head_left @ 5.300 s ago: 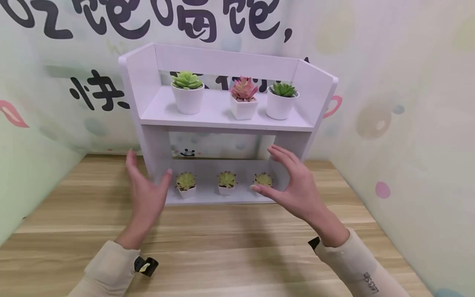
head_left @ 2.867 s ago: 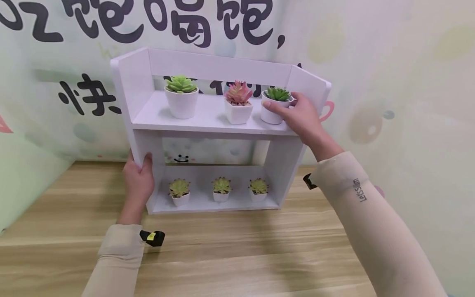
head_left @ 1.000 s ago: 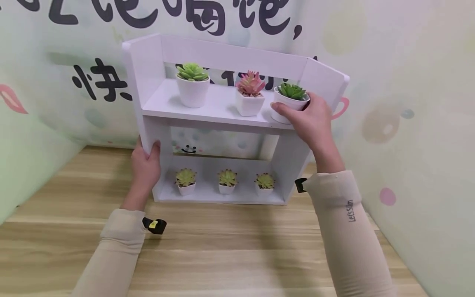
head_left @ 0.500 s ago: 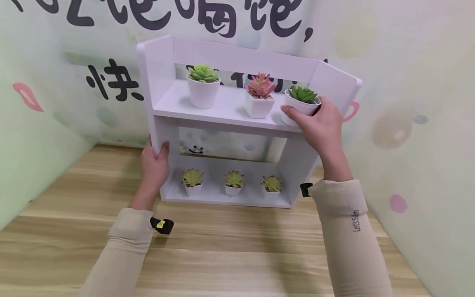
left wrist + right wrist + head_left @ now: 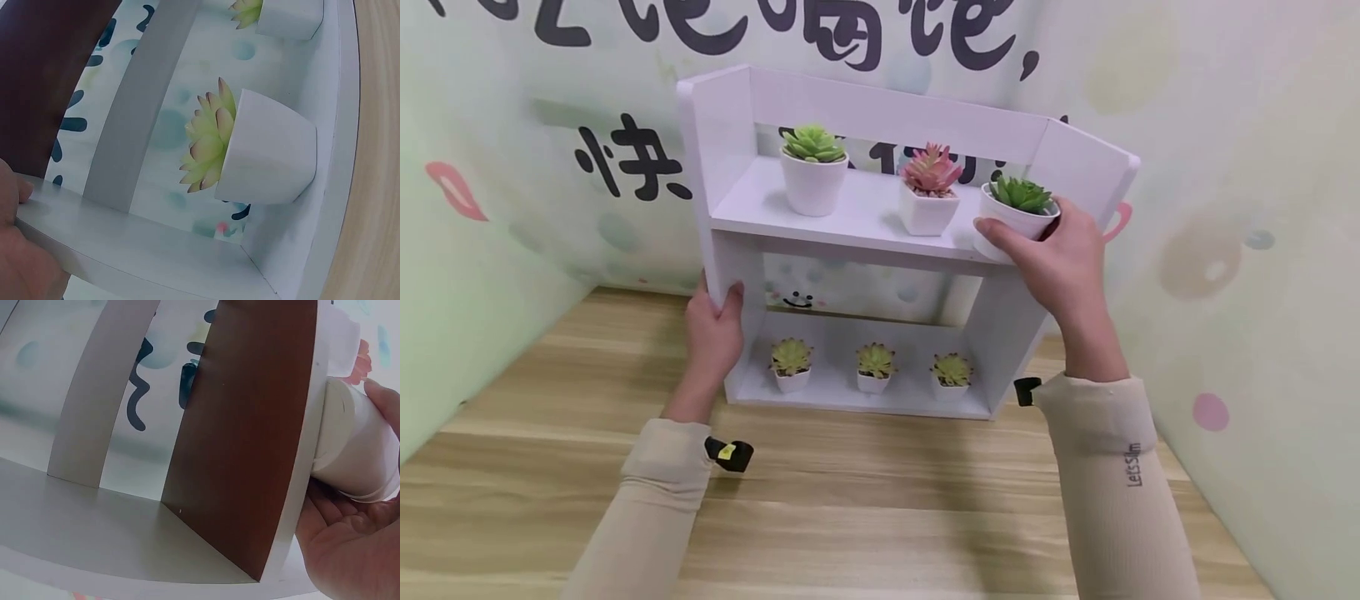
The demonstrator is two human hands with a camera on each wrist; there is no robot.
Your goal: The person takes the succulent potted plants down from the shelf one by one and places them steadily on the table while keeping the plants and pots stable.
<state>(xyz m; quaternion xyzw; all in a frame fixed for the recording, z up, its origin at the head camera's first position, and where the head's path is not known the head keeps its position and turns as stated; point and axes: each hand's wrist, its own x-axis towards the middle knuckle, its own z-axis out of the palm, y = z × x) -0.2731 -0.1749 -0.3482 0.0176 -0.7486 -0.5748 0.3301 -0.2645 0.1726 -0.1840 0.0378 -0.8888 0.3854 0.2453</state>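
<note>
A white two-tier shelf unit [image 5: 880, 250] stands on the wooden table. My left hand [image 5: 713, 337] grips the front edge of its left side panel, thumb on the inner face. At the right end of the upper shelf, my right hand [image 5: 1067, 267] holds a round white pot [image 5: 1009, 218] with a dark green succulent [image 5: 1024, 195], thumb in front. The pot leans slightly, and part of its underside shows in the right wrist view. Beside it stand a pink succulent [image 5: 931, 171] in an angular white pot and a light green succulent [image 5: 814, 145] in a round pot.
Three small potted succulents line the lower shelf: left [image 5: 792, 358], middle [image 5: 876, 362] and right [image 5: 951, 371]. A patterned wall [image 5: 1225, 183] with large dark characters rises close behind and to the right. The wooden table [image 5: 850, 500] extends in front.
Both hands were first spread near the lower shelf. Since then, my left hand has taken hold of the side panel and my right has gripped the dark green succulent's pot, which now leans more.
</note>
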